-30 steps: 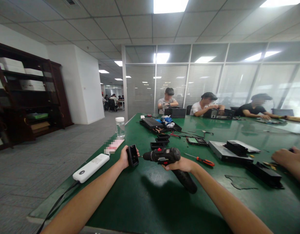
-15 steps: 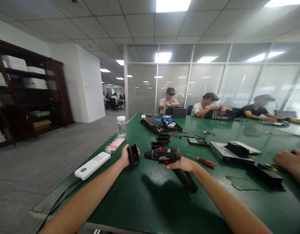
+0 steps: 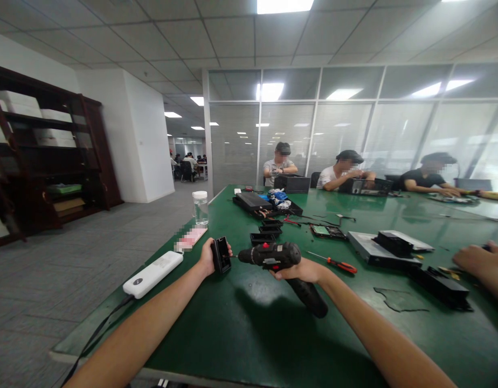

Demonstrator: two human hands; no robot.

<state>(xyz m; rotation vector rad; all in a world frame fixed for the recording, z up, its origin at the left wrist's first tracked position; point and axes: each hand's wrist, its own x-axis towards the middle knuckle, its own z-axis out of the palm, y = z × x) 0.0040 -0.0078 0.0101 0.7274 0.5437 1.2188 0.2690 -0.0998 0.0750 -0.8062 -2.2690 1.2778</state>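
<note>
My left hand [image 3: 209,257] grips a small black plastic part [image 3: 221,255] held upright above the green table [image 3: 241,334]. My right hand [image 3: 301,270] is wrapped round the handle of a black cordless electric screwdriver [image 3: 279,260] with red buttons. Its bit points left and meets the black part's right side. Both forearms reach out from the near table edge.
A white power bank [image 3: 153,274] with a black cable lies at the left edge. A clear bottle [image 3: 200,207], black trays [image 3: 262,237], a red-handled screwdriver [image 3: 333,263] and dismantled black devices [image 3: 388,248] lie beyond. Another person's hand [image 3: 477,258] rests at right. Three people sit at the far end.
Nothing has moved apart from a slight shift of the camera; both hands keep the same hold on the part and the screwdriver.
</note>
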